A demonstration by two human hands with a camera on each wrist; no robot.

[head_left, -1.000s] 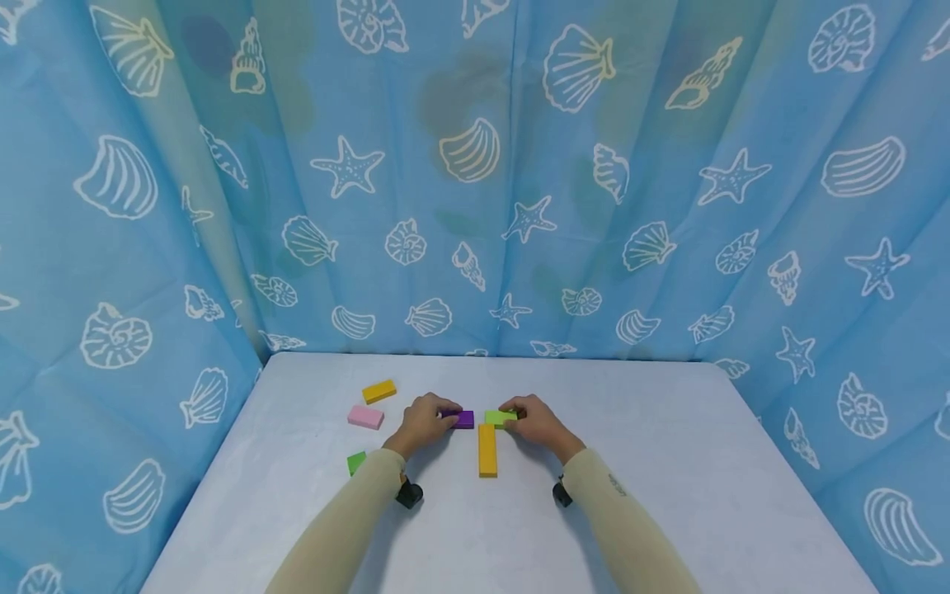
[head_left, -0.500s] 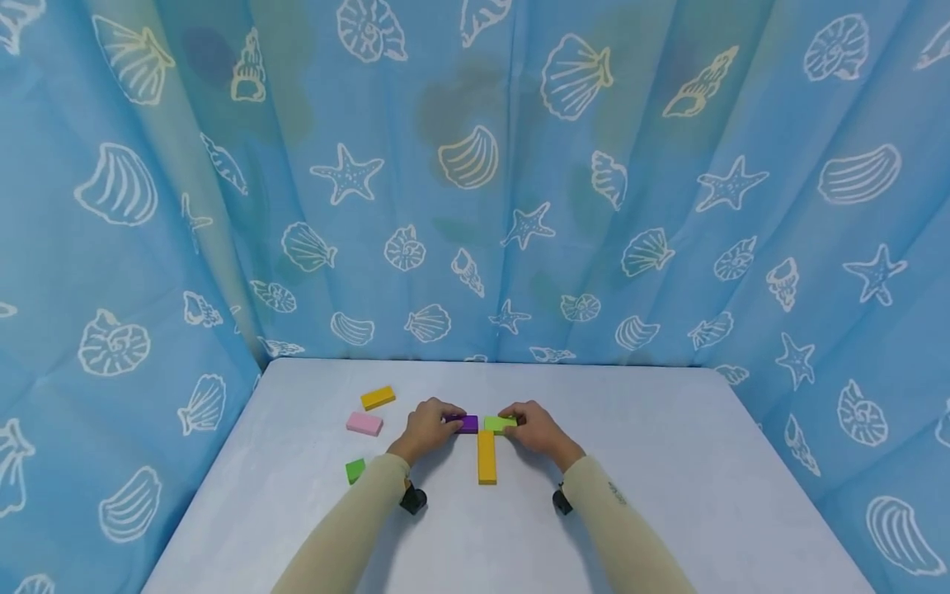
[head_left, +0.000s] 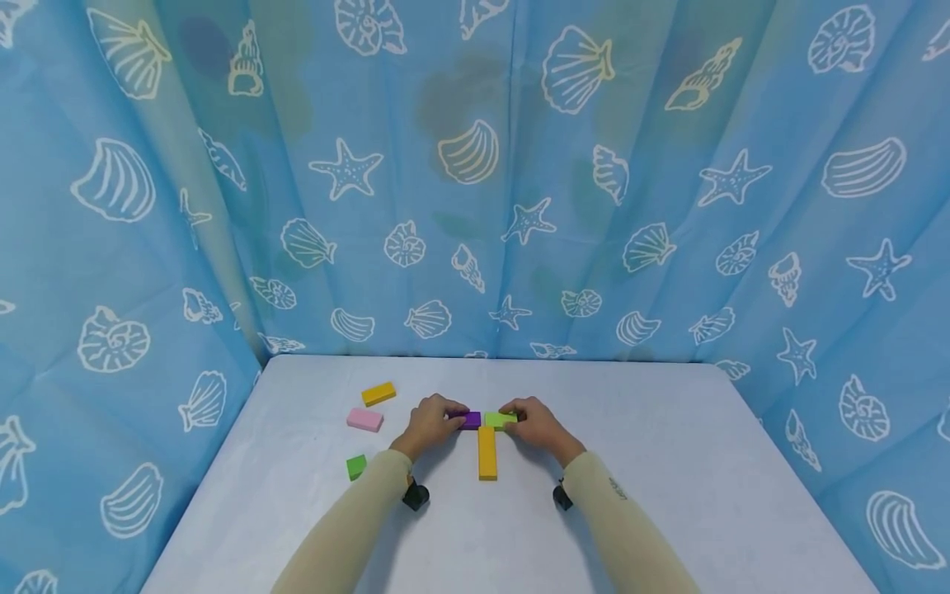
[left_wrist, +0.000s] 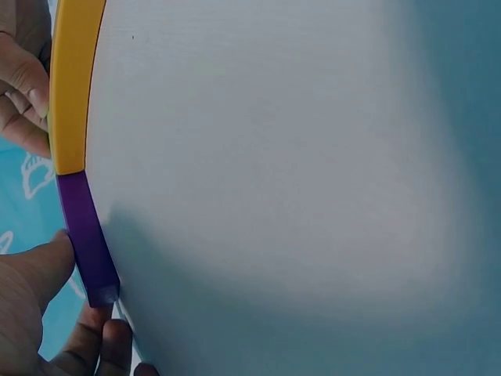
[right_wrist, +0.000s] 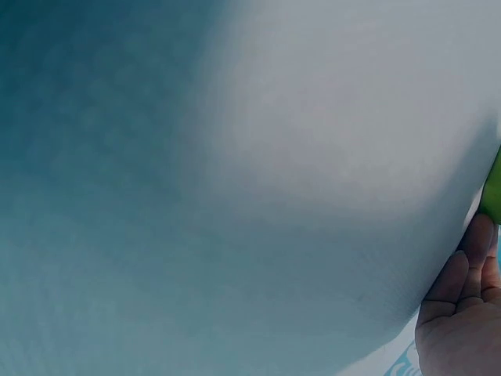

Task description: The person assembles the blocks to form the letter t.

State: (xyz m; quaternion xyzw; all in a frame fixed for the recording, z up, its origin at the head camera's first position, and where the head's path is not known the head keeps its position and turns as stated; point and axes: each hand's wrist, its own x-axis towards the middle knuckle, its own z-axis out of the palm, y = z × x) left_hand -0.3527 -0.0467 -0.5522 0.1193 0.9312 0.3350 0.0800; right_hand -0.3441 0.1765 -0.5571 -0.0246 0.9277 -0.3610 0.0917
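Observation:
Between thumb and fingers, my left hand (head_left: 430, 426) pinches a purple block (head_left: 472, 421) lying on the table. Across from it, a light green block (head_left: 496, 421) is pinched by my right hand (head_left: 540, 426). A long yellow block (head_left: 486, 455) lies lengthwise just in front of these two, its far end at the light green block's near side. In the left wrist view, the purple block (left_wrist: 88, 239) appears to meet the yellow block's end (left_wrist: 74, 102). Only a corner of the green block (right_wrist: 493, 192) shows in the right wrist view.
To the left on the white table (head_left: 653, 462) lie a yellow block (head_left: 378, 393), a pink block (head_left: 365, 419) and a green block (head_left: 356, 467) near the left sleeve. A blue curtain (head_left: 416, 198) with shell prints hangs behind the table.
The purple block has slid right with my left hand, narrowing the gap to the light green block. My right hand and the long yellow block stay about where they were.

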